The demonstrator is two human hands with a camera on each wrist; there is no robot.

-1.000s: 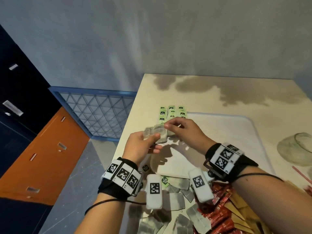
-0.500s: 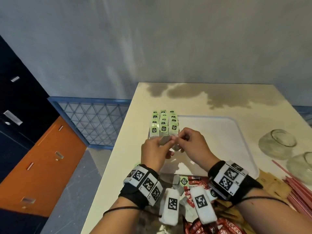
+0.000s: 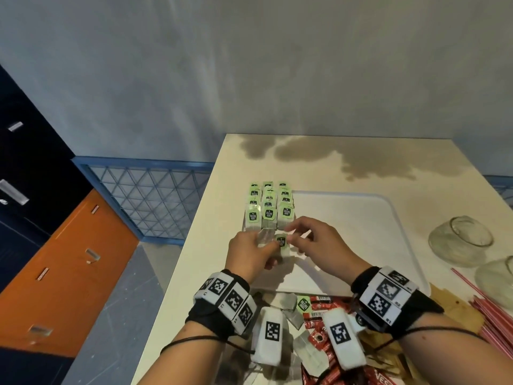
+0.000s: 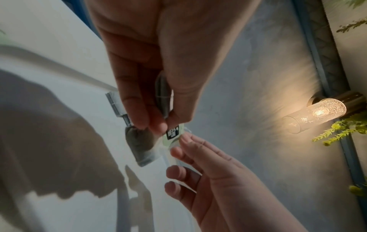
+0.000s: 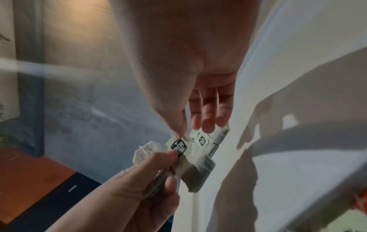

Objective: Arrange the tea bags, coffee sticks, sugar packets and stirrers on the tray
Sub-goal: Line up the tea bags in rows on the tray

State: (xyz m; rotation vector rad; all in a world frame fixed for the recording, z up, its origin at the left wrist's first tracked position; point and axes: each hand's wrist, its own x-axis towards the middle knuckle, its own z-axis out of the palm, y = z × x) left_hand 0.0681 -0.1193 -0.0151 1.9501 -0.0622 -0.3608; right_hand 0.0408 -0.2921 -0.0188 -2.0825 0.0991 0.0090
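Observation:
A white tray (image 3: 361, 232) lies on the cream table, with tea bags (image 3: 268, 209) in three neat columns at its far left corner. Just in front of those columns, my left hand (image 3: 254, 250) grips a small stack of tea bags (image 5: 151, 157) between thumb and fingers. My right hand (image 3: 305, 240) pinches the top of one tea bag (image 5: 195, 170) at its green tag (image 3: 281, 242), right beside the left thumb. That bag hangs over the tray's left part (image 4: 142, 147). The green tag (image 4: 173, 133) sits between both hands' fingertips.
Loose tea bags (image 3: 291, 304), red coffee sticks (image 3: 323, 307) and brown sugar packets (image 3: 455, 309) lie at the table's near edge under my wrists. Two glass jars (image 3: 460, 240) and red stirrers (image 3: 485, 309) are at the right. The table's left edge drops to the floor.
Both hands have moved forward and down with the tea bags, closer to the tray and the front of the arranged columns. The right hand now pinches a single bag by its tag.

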